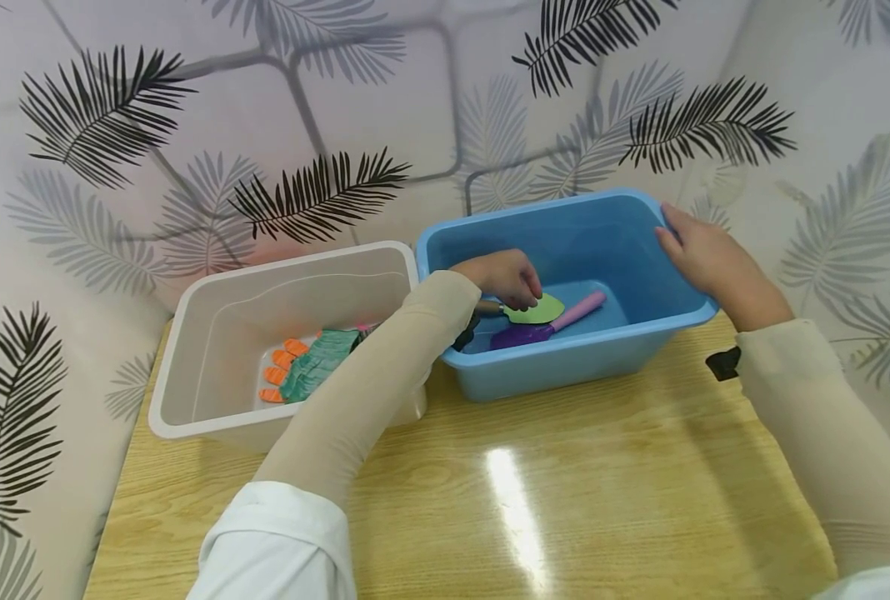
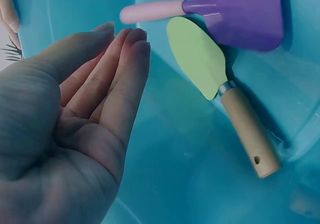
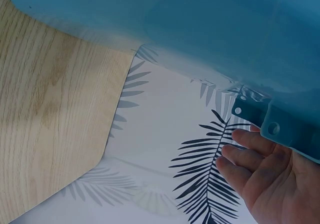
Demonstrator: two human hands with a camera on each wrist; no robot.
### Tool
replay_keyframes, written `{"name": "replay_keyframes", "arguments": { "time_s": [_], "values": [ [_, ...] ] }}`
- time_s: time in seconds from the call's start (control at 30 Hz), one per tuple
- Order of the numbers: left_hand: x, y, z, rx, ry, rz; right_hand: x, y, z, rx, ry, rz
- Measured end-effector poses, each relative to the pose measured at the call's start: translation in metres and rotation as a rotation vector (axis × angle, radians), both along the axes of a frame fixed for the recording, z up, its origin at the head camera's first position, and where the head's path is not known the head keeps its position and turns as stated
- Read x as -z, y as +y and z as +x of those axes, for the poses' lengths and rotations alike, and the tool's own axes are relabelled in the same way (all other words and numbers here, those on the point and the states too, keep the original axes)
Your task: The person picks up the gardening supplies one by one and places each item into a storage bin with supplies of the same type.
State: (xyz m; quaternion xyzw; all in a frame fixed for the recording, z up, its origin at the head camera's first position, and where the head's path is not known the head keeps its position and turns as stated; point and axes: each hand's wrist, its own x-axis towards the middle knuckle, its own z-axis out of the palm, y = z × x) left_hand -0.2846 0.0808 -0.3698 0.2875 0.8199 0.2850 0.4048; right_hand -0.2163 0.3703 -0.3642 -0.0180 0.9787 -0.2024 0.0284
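In the head view my left hand [image 1: 507,277] reaches into the blue bin [image 1: 557,373], bent at the knuckles. It hovers over a hand trowel [image 1: 541,313] with a green blade and wooden handle. Nothing lies between its fingers; the left wrist view shows them extended, the thumb near the fingertips. A purple shovel [image 2: 242,19] with a pink handle lies beside the trowel on the bin's floor. On the far right my right hand [image 1: 715,258] grips the blue bin's end rim. The right wrist view shows its fingers outside, under the rim.
Left of the blue bin stands a whitish bin [image 1: 166,385], holding green garden gloves [image 1: 325,360] with orange fingertips. My left forearm passes over its right side. Both bins stand on a wooden table [image 1: 602,483], against a leaf-patterned cloth [image 1: 430,100].
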Motion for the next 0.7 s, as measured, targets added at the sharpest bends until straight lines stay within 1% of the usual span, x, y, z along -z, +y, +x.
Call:
{"name": "replay_keyframes", "arguments": {
  "time_s": [0.43,0.6,0.7],
  "values": [
    [-0.0036,0.0009,0.0016,0.014,0.006,0.014,-0.0017,0.0003,0.0008,-0.005,-0.001,-0.012],
    [-0.0029,0.0011,0.0014,0.013,0.026,0.034,-0.0017,-0.0006,0.0012,-0.005,-0.009,-0.016],
    [-0.0023,0.0032,0.0019,0.017,0.053,0.053,-0.0012,0.0005,0.0019,-0.006,-0.012,-0.017]
  ]
}}
